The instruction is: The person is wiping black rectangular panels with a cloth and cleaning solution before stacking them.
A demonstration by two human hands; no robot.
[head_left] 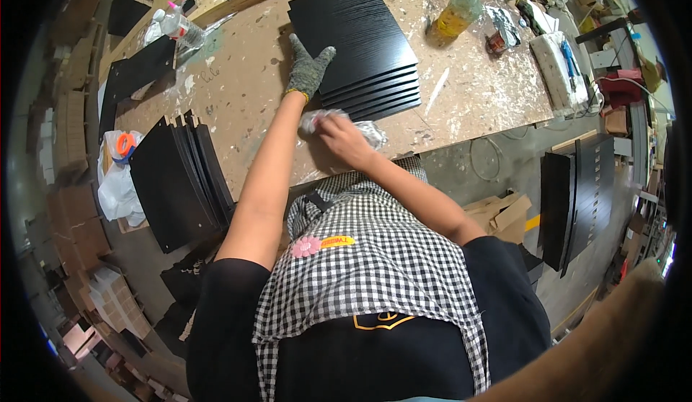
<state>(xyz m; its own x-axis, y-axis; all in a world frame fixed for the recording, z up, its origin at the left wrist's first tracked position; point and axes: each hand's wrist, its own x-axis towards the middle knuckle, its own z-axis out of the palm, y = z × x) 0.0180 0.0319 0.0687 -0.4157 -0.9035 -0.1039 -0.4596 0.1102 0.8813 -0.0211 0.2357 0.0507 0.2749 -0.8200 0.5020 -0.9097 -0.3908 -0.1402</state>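
Observation:
A stack of several black wood-grain panels [357, 38] lies on a worn, paint-spotted workbench [245, 85]. My left hand [308, 67], in a grey knit glove, rests flat with fingers spread on the stack's near left edge. My bare right hand [340, 137] grips a crumpled white rag [364, 132] on the bench just in front of the stack.
More black panels [180, 182] lean against the bench's left end, others [577, 200] stand on the floor at right. A bottle of yellow liquid [455, 14], a clear bottle with pink cap [176, 24], a white plastic bag [119, 179] and cardboard scraps [504, 215] surround me.

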